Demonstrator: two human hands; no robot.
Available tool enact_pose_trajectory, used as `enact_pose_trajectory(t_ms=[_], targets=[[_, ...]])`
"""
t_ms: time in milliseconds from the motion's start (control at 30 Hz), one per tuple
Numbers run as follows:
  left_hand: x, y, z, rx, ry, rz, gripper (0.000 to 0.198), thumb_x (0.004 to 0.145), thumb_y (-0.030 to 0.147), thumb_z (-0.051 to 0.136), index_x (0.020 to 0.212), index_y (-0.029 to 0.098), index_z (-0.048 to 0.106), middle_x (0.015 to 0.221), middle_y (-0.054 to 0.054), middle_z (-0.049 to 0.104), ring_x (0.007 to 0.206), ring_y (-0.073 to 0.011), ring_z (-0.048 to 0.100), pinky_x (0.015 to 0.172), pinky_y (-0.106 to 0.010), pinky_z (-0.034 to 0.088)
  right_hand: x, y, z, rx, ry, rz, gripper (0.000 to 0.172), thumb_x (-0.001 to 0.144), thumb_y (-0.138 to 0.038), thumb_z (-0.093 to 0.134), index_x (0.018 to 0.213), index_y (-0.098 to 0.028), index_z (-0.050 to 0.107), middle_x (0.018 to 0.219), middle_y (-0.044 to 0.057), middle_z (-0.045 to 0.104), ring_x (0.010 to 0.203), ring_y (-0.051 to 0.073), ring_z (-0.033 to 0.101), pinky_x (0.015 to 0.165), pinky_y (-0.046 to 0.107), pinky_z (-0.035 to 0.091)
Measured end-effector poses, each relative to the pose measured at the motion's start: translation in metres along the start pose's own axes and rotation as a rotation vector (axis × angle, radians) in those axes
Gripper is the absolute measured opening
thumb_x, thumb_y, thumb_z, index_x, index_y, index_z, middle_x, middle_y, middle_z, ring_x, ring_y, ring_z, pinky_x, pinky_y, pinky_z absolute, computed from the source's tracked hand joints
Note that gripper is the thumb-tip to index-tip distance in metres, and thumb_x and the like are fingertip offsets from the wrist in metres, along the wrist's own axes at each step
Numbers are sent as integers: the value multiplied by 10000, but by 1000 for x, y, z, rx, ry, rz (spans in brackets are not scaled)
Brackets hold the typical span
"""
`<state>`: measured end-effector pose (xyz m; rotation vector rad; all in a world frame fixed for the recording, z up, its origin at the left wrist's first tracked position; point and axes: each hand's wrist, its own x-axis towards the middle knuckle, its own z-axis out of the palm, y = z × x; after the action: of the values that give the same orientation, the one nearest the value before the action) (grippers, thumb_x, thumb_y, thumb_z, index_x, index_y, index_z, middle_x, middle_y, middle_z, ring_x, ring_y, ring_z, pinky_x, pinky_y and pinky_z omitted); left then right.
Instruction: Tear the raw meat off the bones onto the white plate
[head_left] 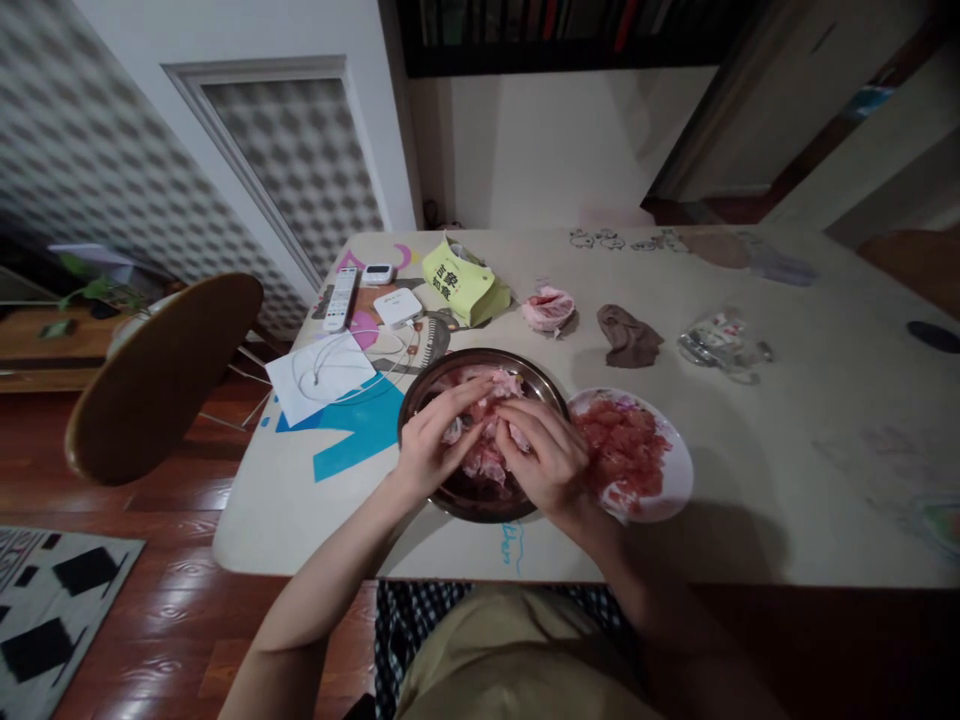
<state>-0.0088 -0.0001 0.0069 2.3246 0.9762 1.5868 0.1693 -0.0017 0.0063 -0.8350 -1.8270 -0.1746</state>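
Both hands are over a round metal bowl (420, 390), fingers bent inward and fingertips close together. My left hand (436, 437) and my right hand (545, 452) pinch a pink-red piece of fruit flesh (486, 410), which looks like red pomelo; the fingers partly hide it. Pale pink membrane scraps (484, 465) lie in the bowl below. Right of the bowl, a white plate (681, 480) holds a heap of peeled red pomelo flesh (621, 445); my right wrist passes over its left side. Farther back sits a pink chunk (550, 309) like unpeeled pomelo with its membrane.
Behind the bowl stands a yellow-green bag (465, 280). At the left are a remote (341, 299), a white box (398, 307) with a cable, and white paper (321, 378). A brown cloth (628, 337) and crumpled clear plastic (724, 345) lie toward the right. A wooden chair (161, 380) stands left.
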Motion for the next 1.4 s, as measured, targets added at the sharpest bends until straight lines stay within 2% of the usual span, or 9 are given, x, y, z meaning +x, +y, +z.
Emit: enact_pose_trajectory(t_ms=[100,267,533,667,800,900,1067,1300,1400], targets=[[-1,2,0,5,-20,52,508,991,78,605,1483,200,567,1441,-151,680,1354,-225,664,1133,-377,580,-1,-1,-2,-12,-4,-33,303,940,-61,657,1191,-221,714,998,68,812,931,208,795,898,322,645],[-1,2,-2,-26,-26,39,464,1006,123,598,1462,203,575,1509,-169,625,1378,-248,648,1112,-403,594,-3,-2,-5,-47,7,-122,396,950,-85,672,1303,-263,695,1052,40,821,968,197,798,946,308,646],[-7,-1,0,-36,-3,45,385,965,111,673,1342,187,645,1350,-159,724,1240,-210,723,1010,-322,624,-4,2,-12,-47,37,-206,472,918,-80,737,1367,-210,669,1065,55,827,942,190,805,952,296,642],[-6,-1,-1,-40,-14,27,356,979,150,663,1331,199,654,1326,-145,740,1217,-215,735,1001,-341,632,-6,6,-14,-65,-9,-211,500,940,-121,728,1417,-241,633,1137,51,818,1034,197,793,955,308,644],[-3,-2,-2,-62,57,-30,289,962,184,692,1251,194,686,1229,-126,787,1154,-223,766,986,-348,645,-4,8,-10,-125,-31,-240,502,951,-181,749,1427,-288,631,1224,34,798,1123,203,766,998,316,629],[-5,-1,-2,-33,63,-93,323,976,195,670,1299,205,667,1242,-112,790,1128,-203,780,979,-314,646,-2,9,-9,-150,-77,-286,474,977,-181,718,1429,-300,637,1308,29,763,1206,217,739,1030,342,629],[-11,-2,0,-44,31,-92,339,959,167,686,1297,196,675,1265,-121,785,1124,-206,789,948,-270,652,-3,13,-14,-79,-101,-399,395,1014,-107,608,1396,-190,655,1356,62,729,1292,230,697,1044,359,643],[-8,-2,2,-93,71,33,313,971,64,556,1209,181,723,1163,-96,819,1088,-191,801,937,-260,662,-3,9,-16,36,-35,-360,443,966,-50,648,1405,-109,636,1249,117,776,1199,229,748,1013,334,669],[-7,0,1,-95,72,38,311,976,57,529,1166,185,739,1109,-77,831,1066,-179,806,925,-248,661,-4,8,-17,69,-9,-306,515,937,-51,704,1438,-129,613,1195,99,801,1119,210,781,1019,310,666]])
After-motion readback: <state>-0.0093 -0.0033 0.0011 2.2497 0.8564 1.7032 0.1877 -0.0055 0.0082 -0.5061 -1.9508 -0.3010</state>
